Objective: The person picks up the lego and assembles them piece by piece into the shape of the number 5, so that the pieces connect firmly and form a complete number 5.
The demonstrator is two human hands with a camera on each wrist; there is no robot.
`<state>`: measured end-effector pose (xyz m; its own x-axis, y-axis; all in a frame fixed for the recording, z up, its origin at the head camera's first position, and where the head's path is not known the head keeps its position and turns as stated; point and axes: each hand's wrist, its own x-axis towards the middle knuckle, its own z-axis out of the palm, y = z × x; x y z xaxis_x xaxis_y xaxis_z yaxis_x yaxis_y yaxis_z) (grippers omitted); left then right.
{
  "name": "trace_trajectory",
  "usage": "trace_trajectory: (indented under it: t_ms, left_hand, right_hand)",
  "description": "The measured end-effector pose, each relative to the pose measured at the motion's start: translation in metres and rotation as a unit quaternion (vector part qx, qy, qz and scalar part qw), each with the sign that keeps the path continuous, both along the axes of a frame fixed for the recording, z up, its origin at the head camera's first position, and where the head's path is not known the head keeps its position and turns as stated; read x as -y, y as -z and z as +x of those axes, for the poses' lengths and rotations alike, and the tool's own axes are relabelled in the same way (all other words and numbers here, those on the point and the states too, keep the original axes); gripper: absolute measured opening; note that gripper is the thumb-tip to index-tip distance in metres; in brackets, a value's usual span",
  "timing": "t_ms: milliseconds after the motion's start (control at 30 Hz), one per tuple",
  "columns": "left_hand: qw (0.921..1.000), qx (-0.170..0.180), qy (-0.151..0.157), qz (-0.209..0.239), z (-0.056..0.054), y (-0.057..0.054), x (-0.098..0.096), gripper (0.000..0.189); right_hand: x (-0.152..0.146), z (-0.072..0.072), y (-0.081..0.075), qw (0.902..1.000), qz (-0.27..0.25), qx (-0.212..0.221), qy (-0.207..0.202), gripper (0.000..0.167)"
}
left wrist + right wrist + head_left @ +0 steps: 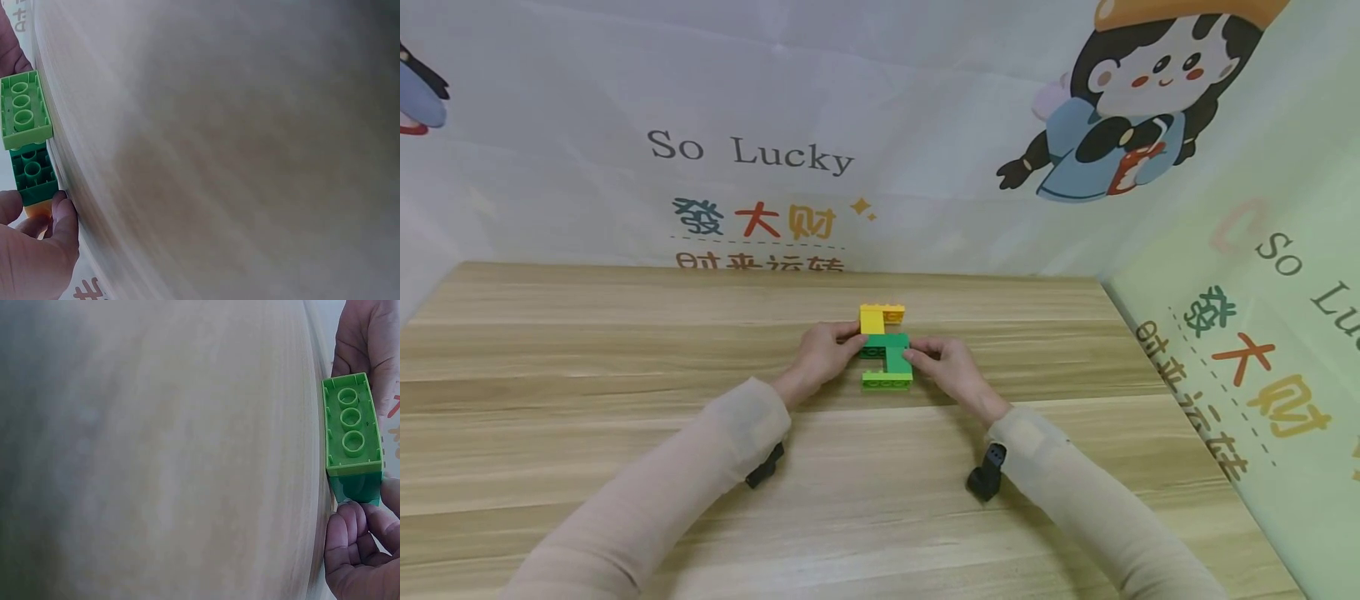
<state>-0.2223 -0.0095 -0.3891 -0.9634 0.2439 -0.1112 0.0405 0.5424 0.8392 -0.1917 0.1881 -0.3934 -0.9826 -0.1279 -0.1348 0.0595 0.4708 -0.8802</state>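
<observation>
A zigzag of joined toy building bricks lies on its side on the wooden table, studs and hollow undersides facing sideways. Its far end is a yellow brick (872, 320) with an orange-yellow brick (893, 316) behind. Dark green bricks (897, 360) make up the middle, and a light green brick (887, 382) forms the near end, its hollow underside with round tubes facing the wrist cameras. My left hand (823, 357) pinches the left side where yellow meets dark green. From the right, thumb and fingers of my right hand (955, 367) grip the dark green brick.
The wood-grain table (587, 375) spreads around the bricks. A printed cloth (925, 167) with lettering and cartoon figures hangs behind it and along the right side. Black wrist cameras (988, 473) sit under both sleeves.
</observation>
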Motion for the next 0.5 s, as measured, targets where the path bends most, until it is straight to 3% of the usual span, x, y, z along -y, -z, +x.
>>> trace_trajectory:
  t_ms: [500]
  left_hand:
    - [0.9999, -0.008, 0.0, -0.008, -0.0011, 0.0003, 0.0002, 0.038]
  right_hand:
    - [0.0014, -0.0033, 0.0016, 0.9999, 0.004, 0.005, 0.007, 0.031]
